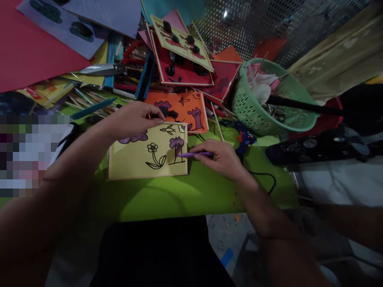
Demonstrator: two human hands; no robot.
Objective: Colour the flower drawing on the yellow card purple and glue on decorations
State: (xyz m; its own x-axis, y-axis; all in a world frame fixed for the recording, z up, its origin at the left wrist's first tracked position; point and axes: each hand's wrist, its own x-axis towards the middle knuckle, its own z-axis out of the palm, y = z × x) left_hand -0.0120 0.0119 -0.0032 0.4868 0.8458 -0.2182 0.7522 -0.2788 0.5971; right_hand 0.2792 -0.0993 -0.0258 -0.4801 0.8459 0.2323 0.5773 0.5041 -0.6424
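The yellow card [134, 159] lies on the green table [179, 199] in front of the person, its drawings upright as the person sees them, with pale thin strips [149, 177] edging it like a frame. Its ground is a soft, plain yellow and its pictures are drawn in bold black line: a flower [152, 147] with rounded petals and two broad leaves at the middle, a bird [167, 129] near the upper edge, and a tree [177, 143] at the right, standing on a short ground line. Purple fills most of the tree's crown and part of its trunk; a cloud shape [137, 137] at the card's upper left is purple too, partly covered by the left hand [134, 115]. That hand's fingers are curled close together at the card's upper edge; whether they pinch it, I cannot tell. From the card's right side, the right hand [223, 157] has its fingers closed around a slim purple pen [186, 154], the tip on the tree's trunk. Just beyond the card is an orange card [184, 113] with similar drawings. Farther beyond the yellow card, to the right, stands a pale green basket [248, 107]; beyond it to the left are a teal pen [94, 108] and a knife [101, 69].
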